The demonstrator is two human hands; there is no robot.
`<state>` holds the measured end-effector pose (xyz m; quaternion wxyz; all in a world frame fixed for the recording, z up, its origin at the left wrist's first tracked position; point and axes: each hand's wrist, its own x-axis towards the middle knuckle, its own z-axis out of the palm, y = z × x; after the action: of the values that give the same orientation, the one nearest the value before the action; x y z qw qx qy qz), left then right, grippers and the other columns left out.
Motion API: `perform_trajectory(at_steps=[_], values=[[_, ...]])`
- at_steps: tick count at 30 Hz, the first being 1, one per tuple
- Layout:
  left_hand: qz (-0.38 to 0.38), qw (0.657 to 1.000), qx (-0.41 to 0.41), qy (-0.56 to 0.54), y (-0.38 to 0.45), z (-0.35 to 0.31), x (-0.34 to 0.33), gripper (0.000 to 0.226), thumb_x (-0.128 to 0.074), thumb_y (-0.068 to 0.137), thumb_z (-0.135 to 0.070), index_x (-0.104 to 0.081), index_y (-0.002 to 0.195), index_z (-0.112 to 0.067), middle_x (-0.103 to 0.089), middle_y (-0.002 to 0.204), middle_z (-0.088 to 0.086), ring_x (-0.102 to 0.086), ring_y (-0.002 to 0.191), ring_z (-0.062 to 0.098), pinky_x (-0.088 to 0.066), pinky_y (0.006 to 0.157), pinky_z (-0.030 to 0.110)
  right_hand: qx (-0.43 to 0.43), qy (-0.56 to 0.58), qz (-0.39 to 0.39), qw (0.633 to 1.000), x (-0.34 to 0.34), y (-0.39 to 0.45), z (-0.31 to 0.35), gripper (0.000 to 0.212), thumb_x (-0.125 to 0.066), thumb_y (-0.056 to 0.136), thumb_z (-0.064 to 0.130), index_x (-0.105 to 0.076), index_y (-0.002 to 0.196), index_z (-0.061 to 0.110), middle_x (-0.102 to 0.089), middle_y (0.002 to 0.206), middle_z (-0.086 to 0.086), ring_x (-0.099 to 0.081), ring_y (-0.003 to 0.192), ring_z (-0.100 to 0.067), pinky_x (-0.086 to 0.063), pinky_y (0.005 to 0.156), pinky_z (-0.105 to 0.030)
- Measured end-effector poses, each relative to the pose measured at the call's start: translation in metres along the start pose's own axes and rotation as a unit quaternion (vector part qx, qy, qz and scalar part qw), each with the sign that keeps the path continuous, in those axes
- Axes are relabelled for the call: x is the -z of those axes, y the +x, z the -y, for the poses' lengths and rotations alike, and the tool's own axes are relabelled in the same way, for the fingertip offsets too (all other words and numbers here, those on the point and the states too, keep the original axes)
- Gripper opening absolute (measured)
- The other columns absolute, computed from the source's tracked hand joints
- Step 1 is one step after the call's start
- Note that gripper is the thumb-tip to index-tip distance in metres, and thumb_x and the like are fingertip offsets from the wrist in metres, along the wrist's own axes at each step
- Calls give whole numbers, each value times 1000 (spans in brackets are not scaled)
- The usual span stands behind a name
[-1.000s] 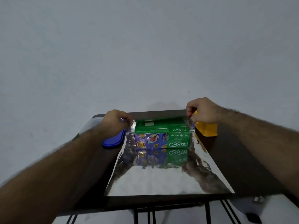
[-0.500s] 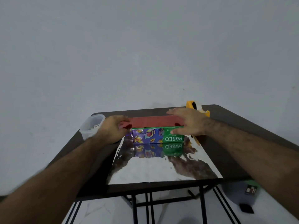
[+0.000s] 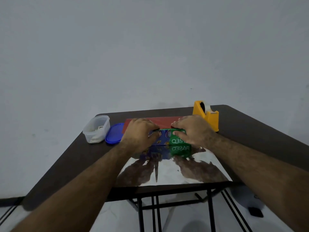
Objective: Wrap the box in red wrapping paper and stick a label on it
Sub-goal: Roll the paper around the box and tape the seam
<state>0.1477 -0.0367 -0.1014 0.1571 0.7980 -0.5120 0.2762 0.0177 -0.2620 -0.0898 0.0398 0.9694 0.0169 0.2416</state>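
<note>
A dark worktop fills the lower half of the view, set against a plain pale wall. Most of its near part is covered by the wrapping paper, lying silver side up and mirroring the arms and the box; its far flap is folded forward over the top of the box, showing red. The box stands on the paper near the middle of the worktop — a purple patterned and green front faces the camera.

Both hands lie on top of the box, pressing the red flap down. The left hand covers the left end, its fingers curled over the near top edge. The right hand covers the right end, fingers spread flat and bent over the green face — neither hand grips anything.

A yellow tape dispenser stands just behind the right hand. To the left sit a clear tub and, beside it, a blue lid.
</note>
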Motion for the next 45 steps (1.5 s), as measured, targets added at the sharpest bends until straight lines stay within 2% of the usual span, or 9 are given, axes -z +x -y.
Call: perform_trajectory(at_steps=[5, 9, 14, 22, 28, 33, 37, 41, 45], values=[[-1, 1000, 6, 1, -2, 1, 6, 27, -71, 97, -39, -80, 122, -31, -79, 117, -14, -69, 107, 10, -56, 96, 45, 41, -11, -44, 998, -9, -5, -2, 41, -65, 94, 43, -78, 125, 20, -79, 120, 4, -72, 117, -19, -54, 101, -47], [-3, 1000, 1, -18, -3, 0, 8, 22, -73, 96, -33, -82, 116, -28, -80, 114, -12, -69, 103, 9, -58, 94, 43, 44, -17, -63, 997, -8, -7, 1, 37, -66, 92, 41, -80, 120, 21, -80, 115, 5, -73, 113, -19, -55, 96, -46], [-26, 998, 46, -41, -4, -5, 0, 35, -73, 99, -33, -75, 132, -22, -76, 130, -4, -67, 120, 17, -52, 109, 43, 25, -10, -78, 997, -9, -10, 8, 38, -64, 92, 41, -80, 121, 22, -80, 116, 6, -73, 114, -21, -55, 96, -47], [-66, 996, 41, -50, -13, -6, -13, 23, -74, 98, -24, -82, 119, -20, -80, 118, -3, -72, 106, 20, -54, 98, 39, 25, -7, -119, 993, -14, -13, 9, 32, -66, 94, 39, -83, 110, 17, -81, 99, 1, -73, 92, -24, -58, 82, -45], [-57, 996, 47, -41, -14, -9, -15, 25, -71, 99, -25, -80, 122, -20, -78, 121, -2, -69, 112, 24, -51, 101, 45, 6, 6, -123, 992, -14, -13, 12, 25, -75, 91, 34, -84, 105, 16, -80, 97, 0, -73, 90, -26, -59, 81, -47], [-41, 998, 38, -20, 2, -24, -5, 39, -67, 102, -33, -70, 139, -21, -70, 138, -1, -58, 128, 23, -42, 111, 41, 2, 2, -121, 993, -14, -10, 12, 27, -74, 90, 37, -83, 104, 16, -78, 96, 0, -72, 91, -27, -58, 80, -47], [-8, 1000, 8, 8, 7, -31, -8, 27, -62, 103, -26, -79, 124, -22, -75, 117, 0, -63, 109, 25, -49, 95, 40, 10, 2, -132, 991, -13, -12, 11, 25, -79, 88, 35, -83, 105, 17, -76, 94, 0, -71, 90, -25, -58, 78, -46], [-26, 999, 25, -14, 6, -30, -11, 23, -67, 99, -20, -83, 116, -18, -76, 106, 2, -66, 100, 27, -52, 91, 41, -13, 22, -126, 992, -10, -10, 12, 27, -83, 85, 38, -83, 99, 15, -75, 92, -1, -70, 87, -26, -58, 76, -44], [-43, 998, 41, -36, 6, -30, -16, 21, -69, 99, -20, -84, 113, -18, -77, 103, 1, -66, 97, 25, -53, 89, 41, -70, 42, -111, 991, 5, -11, -1, 43, -77, 84, 63, -81, 88, 21, -69, 79, 7, -64, 74, -16, -49, 65, -32]])
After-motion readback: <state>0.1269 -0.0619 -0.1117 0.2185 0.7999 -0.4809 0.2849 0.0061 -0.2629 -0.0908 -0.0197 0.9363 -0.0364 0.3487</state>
